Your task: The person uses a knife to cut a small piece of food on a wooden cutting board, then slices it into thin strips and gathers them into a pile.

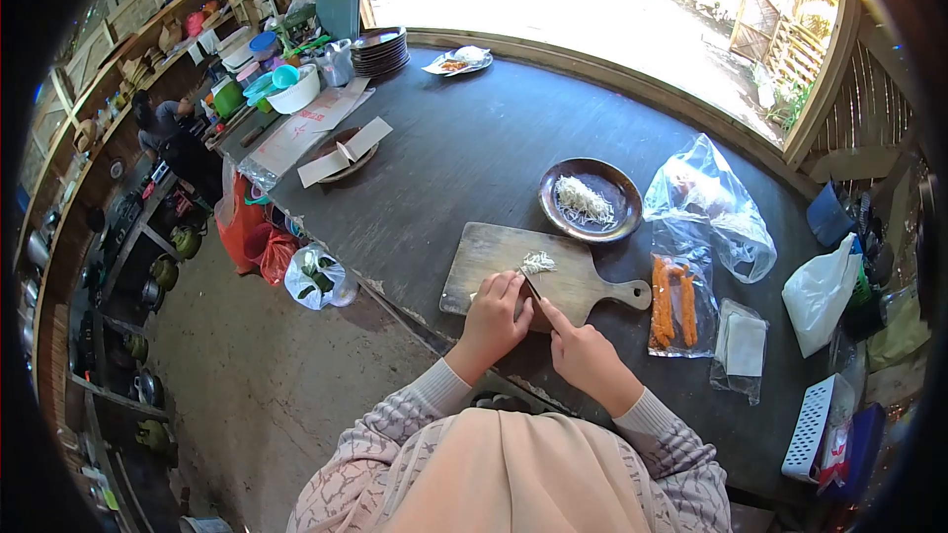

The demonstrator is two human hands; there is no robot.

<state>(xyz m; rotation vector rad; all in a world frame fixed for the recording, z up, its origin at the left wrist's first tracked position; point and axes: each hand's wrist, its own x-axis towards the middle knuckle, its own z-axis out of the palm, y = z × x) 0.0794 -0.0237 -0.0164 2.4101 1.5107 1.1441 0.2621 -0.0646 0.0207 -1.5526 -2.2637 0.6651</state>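
Observation:
A wooden cutting board (578, 281) with a handle lies at the table's near edge. My right hand (585, 350) is wrapped round the handle of a knife (532, 286), its blade over the board. My left hand (491, 321) rests on the board just left of the blade, fingers pressed together; what they hold is hidden. Pale shredded pieces (538, 263) lie on the board beyond the knife. Behind the board, a brown round plate (628, 221) holds a heap of pale shreds (583, 199).
Right of the board lie a packet of orange sticks (674, 306), a clear plastic bag (736, 222) and a small white packet (739, 341). Stacked dark plates (380, 54), a white basin (295, 94) and cardboard (308, 128) occupy the far left. Another person (178, 133) is at the left.

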